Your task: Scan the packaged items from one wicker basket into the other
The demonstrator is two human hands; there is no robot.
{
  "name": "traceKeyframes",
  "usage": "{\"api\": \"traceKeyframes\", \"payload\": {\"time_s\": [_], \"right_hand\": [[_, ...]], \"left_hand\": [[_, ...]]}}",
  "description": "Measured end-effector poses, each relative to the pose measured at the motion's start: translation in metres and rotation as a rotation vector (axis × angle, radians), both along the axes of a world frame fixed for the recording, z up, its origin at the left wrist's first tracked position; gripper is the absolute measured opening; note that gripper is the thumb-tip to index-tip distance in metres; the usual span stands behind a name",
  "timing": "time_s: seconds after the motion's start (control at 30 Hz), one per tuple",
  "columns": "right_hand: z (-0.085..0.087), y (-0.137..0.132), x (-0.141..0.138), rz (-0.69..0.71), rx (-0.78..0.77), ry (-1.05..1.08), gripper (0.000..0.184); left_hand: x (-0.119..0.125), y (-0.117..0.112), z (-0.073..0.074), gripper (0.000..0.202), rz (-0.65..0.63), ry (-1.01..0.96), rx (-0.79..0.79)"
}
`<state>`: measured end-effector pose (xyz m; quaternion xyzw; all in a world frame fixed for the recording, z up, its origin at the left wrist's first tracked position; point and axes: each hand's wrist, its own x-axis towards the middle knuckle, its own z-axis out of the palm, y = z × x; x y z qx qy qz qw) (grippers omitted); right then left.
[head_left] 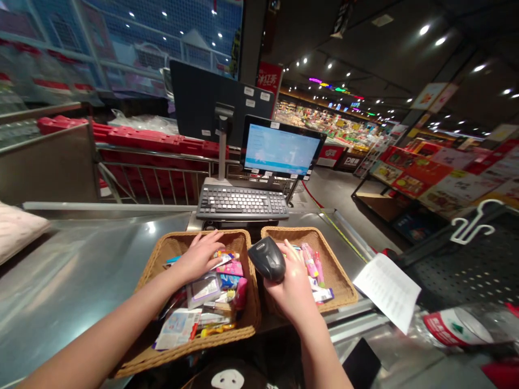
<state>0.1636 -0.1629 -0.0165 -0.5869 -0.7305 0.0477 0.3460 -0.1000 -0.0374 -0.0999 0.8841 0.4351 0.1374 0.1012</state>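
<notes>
Lying in 2 woven baskets (253,289), small packages (205,290)

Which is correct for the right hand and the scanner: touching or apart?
Touching. The head view shows the right hand gripping the scanner, whose black body sticks out beside the fingers.

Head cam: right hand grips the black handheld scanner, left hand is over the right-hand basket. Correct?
One slip: the left hand is over the left-hand basket, as the head view shows. The rest holds: the right hand grips the black handheld scanner.
</notes>
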Motion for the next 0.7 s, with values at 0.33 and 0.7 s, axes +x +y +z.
{"api": "traceKeyframes", "payload": {"time_s": [0.33, 0.7], "right_hand": [[0.005, -0.017, 0.075, -0.272, 0.022, -0.044, 0.046], [0.001, -0.02, 0.135, -0.367, 0.005, -0.005, 0.049]], "left_hand": [[0.117, -0.002, 0.024, 0.025, -0.293, -0.023, 0.013], [0.249, 0.0, -0.013, 0.019, -0.579, 0.173, -0.082]]}}
